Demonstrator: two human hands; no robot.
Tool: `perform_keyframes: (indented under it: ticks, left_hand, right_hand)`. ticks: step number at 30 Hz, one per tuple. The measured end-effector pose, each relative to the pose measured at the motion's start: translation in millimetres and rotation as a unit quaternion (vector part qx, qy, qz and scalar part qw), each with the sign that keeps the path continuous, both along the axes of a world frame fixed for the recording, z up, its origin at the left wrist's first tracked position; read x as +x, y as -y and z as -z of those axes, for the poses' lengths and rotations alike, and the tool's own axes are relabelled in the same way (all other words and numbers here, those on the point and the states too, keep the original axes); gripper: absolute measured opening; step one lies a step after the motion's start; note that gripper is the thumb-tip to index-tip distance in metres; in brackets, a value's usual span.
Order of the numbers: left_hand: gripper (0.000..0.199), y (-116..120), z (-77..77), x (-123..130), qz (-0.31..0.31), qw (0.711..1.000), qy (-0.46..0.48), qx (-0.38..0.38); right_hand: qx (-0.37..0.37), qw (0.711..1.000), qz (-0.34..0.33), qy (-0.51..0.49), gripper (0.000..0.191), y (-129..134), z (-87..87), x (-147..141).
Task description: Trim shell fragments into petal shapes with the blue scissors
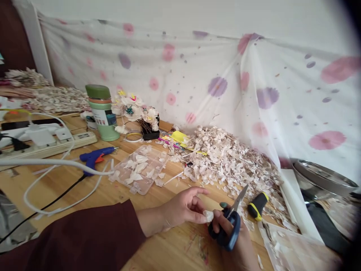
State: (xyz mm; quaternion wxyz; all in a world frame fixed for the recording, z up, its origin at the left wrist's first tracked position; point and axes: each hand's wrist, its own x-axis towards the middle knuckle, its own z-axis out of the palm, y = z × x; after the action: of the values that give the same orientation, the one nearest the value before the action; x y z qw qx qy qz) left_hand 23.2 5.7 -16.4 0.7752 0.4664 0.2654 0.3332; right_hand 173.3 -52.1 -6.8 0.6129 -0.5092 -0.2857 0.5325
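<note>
My left hand (187,208) pinches a small white petal-like piece (208,215) between thumb and fingers, near the table's front. Close beside it on the right, my right hand (229,229) holds blue-handled scissors (233,230), whose blades point up and away. The right fingertips touch or nearly touch the white piece. Beyond both hands lies a large heap of pale petal scraps (225,160). A clear compartment tray (143,167) with several white petals sits behind my left forearm.
A blue glue gun (96,158), power strip (50,148) and white cables are at left. Behind stand a green tumbler (103,113) and flowers (135,109). At right are a yellow-black tool (258,206), another clear tray (299,248) and a metal pan (324,178). Another person's hand (15,93) shows far left.
</note>
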Motion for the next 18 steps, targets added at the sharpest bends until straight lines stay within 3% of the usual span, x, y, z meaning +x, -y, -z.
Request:
perform_keyframes:
  ticks: [5, 8, 9, 10, 12, 13, 14, 16, 18]
  left_hand:
    - [0.073, -4, -6.7, -3, -0.002, 1.0, -0.005, 0.014]
    - [0.065, -14, -17.0, -13, -0.071, 0.982, -0.077, 0.16]
    - [0.061, -18, -21.5, -18, -0.11, 0.955, -0.133, 0.243]
    - [0.056, -23, -26.4, -26, -0.155, 0.908, -0.204, 0.332]
    - [0.049, -33, -36.7, -45, -0.226, 0.761, -0.366, 0.485]
    - [0.048, -37, -41.5, -56, -0.252, 0.688, -0.439, 0.521]
    - [0.048, -42, -45.9, -68, -0.271, 0.632, -0.493, 0.534]
    - [0.049, -50, -52.7, -94, -0.313, 0.578, -0.548, 0.517]
    - [0.048, -57, -56.1, -120, -0.352, 0.585, -0.545, 0.486]
  right_hand:
    - [-0.007, 1.0, -0.001, 0.007, 0.05, -1, 1.4, 2]
    - [-0.006, 1.0, 0.01, 0.01, 0.045, -2, 3.6, 2]
    - [-0.006, 1.0, 0.011, 0.01, 0.045, -1, 4.0, 1]
    - [-0.004, 1.0, 0.01, 0.009, 0.045, -1, 4.2, 0]
    - [-0.001, 1.0, 0.01, 0.013, 0.045, 0, 4.8, -2]
    - [0.002, 1.0, 0.012, 0.019, 0.045, 1, 5.4, -3]
    - [0.006, 1.0, 0.012, 0.026, 0.046, 2, 6.2, -4]
    - [0.017, 0.999, 0.007, 0.047, 0.048, 3, 8.4, -5]
    - [0.023, 0.997, -0.002, 0.077, 0.049, 5, 10.1, -6]
